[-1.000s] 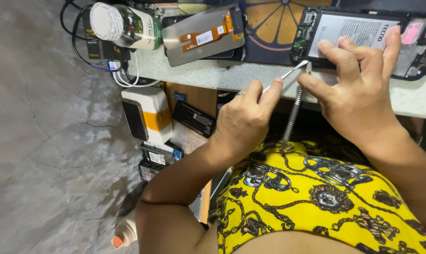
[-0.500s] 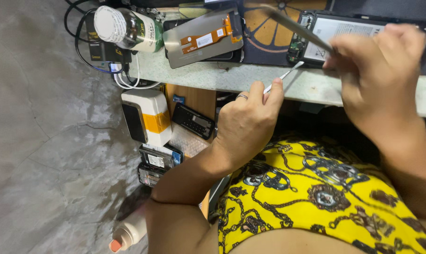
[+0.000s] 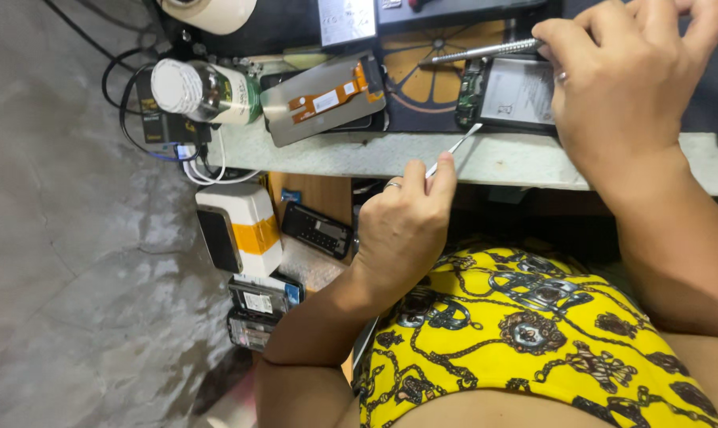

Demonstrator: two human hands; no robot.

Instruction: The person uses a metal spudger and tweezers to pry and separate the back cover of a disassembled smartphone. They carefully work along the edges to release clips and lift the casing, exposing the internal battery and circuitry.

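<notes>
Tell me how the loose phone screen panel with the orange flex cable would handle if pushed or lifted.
The screen panel looks thin and flat, so probably light and easily cracked if flexed. Its orange flex cable seems floppy and apt to snag. It overhangs the countertop edge, so a push might tip it off.

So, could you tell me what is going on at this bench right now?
A person is working on an opened phone lying at the edge of the stone counter. The left hand pinches a thin white pry tool, its tip pointing toward the phone's lower corner. The right hand holds a slim metal tool above the phone. A detached screen panel lies to the side, next to a capped bottle.
</notes>
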